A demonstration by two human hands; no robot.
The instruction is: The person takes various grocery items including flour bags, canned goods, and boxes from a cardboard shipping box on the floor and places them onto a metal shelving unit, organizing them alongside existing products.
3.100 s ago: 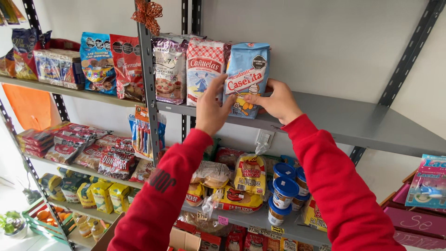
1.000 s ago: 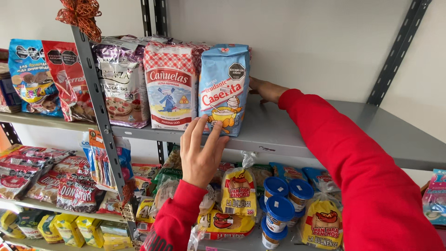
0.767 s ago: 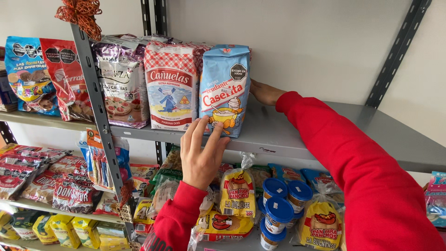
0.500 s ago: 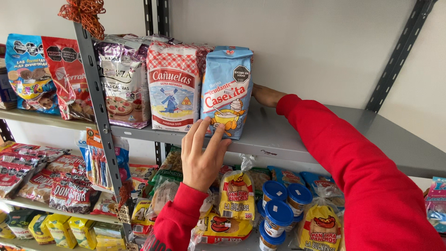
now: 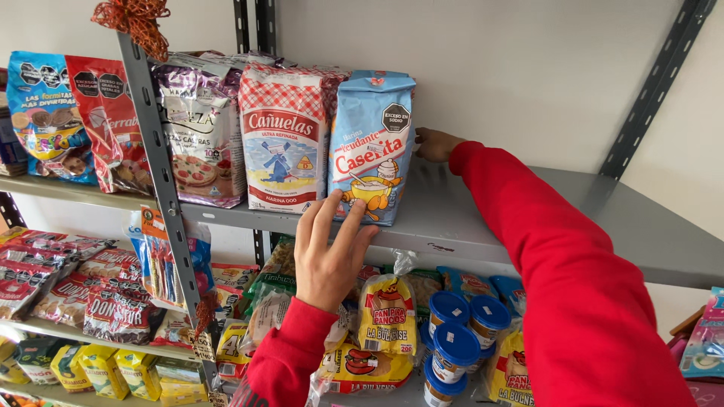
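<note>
A light blue flour bag (image 5: 371, 143) stands upright on the grey metal shelf (image 5: 528, 218), beside a red-checked white flour bag (image 5: 286, 136). My left hand (image 5: 329, 252) is raised in front of the shelf edge, fingers spread, its fingertips touching the lower front of the blue bag. My right hand (image 5: 434, 145) reaches along the shelf behind the blue bag's right side; most of its fingers are hidden by the bag, so its hold is unclear. Both arms wear red sleeves.
A purple-and-silver bag (image 5: 197, 124) and snack packs (image 5: 75, 113) fill the shelf's left. A grey upright post (image 5: 162, 188) stands left of my left hand. Below are bread-crumb bags (image 5: 387, 316), blue-lidded jars (image 5: 456, 343) and red packets (image 5: 53, 279).
My left hand came down from the bag's top to its lower front. My right hand moved from the bag's side to behind it. The bag now stands closer to the checked one.
</note>
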